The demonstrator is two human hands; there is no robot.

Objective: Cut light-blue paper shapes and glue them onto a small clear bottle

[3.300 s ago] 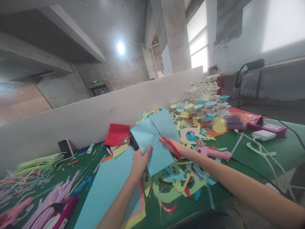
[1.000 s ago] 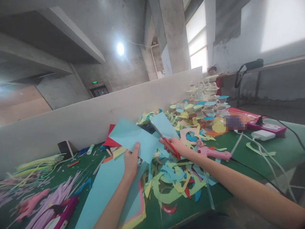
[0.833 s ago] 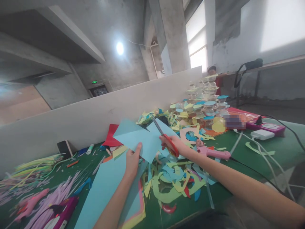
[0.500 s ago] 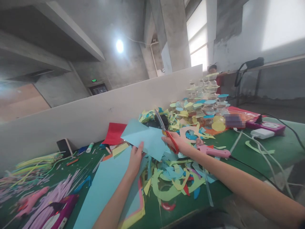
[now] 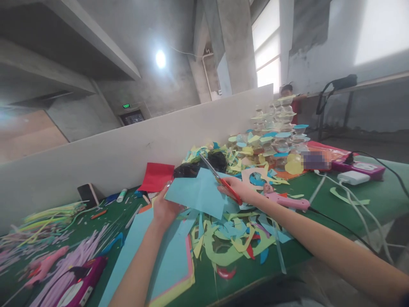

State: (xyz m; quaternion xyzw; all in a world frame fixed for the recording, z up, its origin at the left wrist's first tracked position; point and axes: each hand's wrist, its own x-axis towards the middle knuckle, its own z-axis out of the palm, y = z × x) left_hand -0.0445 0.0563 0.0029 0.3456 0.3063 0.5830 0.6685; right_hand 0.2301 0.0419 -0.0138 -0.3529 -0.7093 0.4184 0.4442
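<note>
My left hand (image 5: 166,205) grips the left edge of a light blue sheet of paper (image 5: 194,194), thumb on top. Red-handled scissors (image 5: 230,189) are in my right hand (image 5: 239,189), their blades pointing up and left over the far side of the sheet. The paper has a notched, angular outline and hangs above the table. Below my left arm lies a stack of coloured paper (image 5: 169,264) with light blue on top. Curled green, yellow and blue paper scraps (image 5: 230,238) are heaped under and right of the held sheet.
A pink glue gun (image 5: 286,201) lies right of my right hand, its cord trailing. Stacked clear cups (image 5: 284,140) stand at the back right. A red sheet (image 5: 157,177), a phone (image 5: 87,195) and pipe cleaners (image 5: 68,260) are on the left. A person (image 5: 289,96) is beyond the partition.
My left hand has shifted left and up along the light blue paper to its left edge. The sheet has turned slightly. The scissors remain in my right hand.
</note>
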